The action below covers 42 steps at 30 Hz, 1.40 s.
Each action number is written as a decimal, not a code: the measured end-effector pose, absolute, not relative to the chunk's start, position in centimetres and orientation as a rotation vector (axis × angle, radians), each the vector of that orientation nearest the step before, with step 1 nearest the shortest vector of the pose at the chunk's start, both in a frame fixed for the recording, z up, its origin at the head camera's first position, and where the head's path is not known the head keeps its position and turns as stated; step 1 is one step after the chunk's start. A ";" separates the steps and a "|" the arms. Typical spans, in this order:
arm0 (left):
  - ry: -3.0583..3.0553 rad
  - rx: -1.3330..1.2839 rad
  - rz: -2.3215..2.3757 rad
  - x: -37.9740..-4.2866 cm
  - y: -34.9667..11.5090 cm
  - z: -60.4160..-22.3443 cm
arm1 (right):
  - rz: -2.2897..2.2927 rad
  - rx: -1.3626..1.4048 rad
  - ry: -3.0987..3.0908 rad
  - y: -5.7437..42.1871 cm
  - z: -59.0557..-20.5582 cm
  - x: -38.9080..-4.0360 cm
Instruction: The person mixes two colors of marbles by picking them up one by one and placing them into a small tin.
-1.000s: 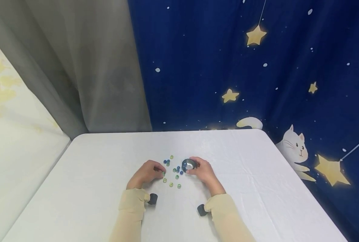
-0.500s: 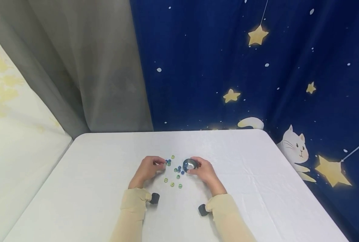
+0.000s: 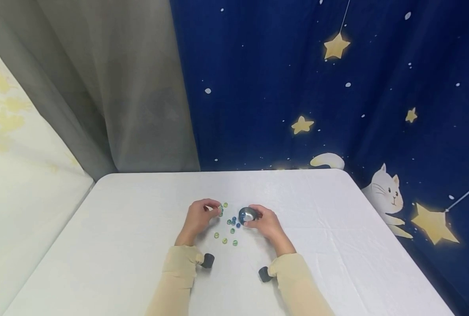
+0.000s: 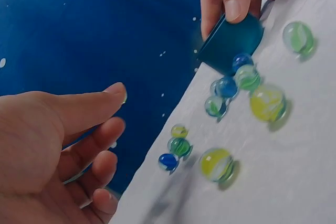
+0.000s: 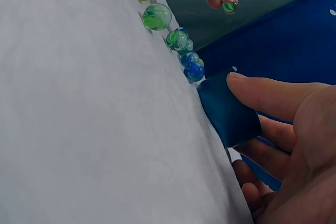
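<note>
My left hand (image 3: 198, 218) pinches a green marble (image 5: 229, 7) between thumb and fingertips, raised off the table; in the left wrist view only a sliver of it shows past the thumb. With my right hand (image 3: 266, 223) I grip a small round metal cup (image 5: 228, 109), dark teal outside and silvery inside. It stands on the table, its mouth tipped a little toward me, and at least one blue marble (image 3: 243, 215) is in it. Several glass marbles lie between the hands, among them a yellow marble (image 4: 217, 164) and a blue marble (image 5: 193, 71) close beside the cup.
A white cloth covers the table (image 3: 139, 272). Nearer me lie a few yellow and green marbles, such as a green marble (image 3: 235, 242). Behind the table hang a grey curtain (image 3: 147, 87) and a blue star-patterned curtain (image 3: 258, 87).
My left hand has moved away from me and slightly right, from the nearer marbles to the far-left cluster, keeping a pinch. The right hand and cup have barely moved.
</note>
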<state>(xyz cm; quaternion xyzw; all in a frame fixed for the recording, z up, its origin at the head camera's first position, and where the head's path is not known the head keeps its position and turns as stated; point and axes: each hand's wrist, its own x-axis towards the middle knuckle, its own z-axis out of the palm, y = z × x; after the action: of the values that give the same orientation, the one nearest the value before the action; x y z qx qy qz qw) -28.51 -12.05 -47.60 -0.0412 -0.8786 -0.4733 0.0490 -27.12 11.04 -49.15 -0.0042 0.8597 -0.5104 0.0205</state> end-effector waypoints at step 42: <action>-2.547 -0.200 -1.436 -27.9 -7.2 -47.6 | -1.529 -0.014 2.706 10.9 -49.0 -27.3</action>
<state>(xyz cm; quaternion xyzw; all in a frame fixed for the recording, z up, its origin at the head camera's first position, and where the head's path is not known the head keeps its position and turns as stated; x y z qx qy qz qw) -27.85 -7.16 -47.55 -0.0680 -0.8642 -0.4874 0.1052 -27.27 10.87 -49.00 -0.0046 0.8706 -0.4917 0.0166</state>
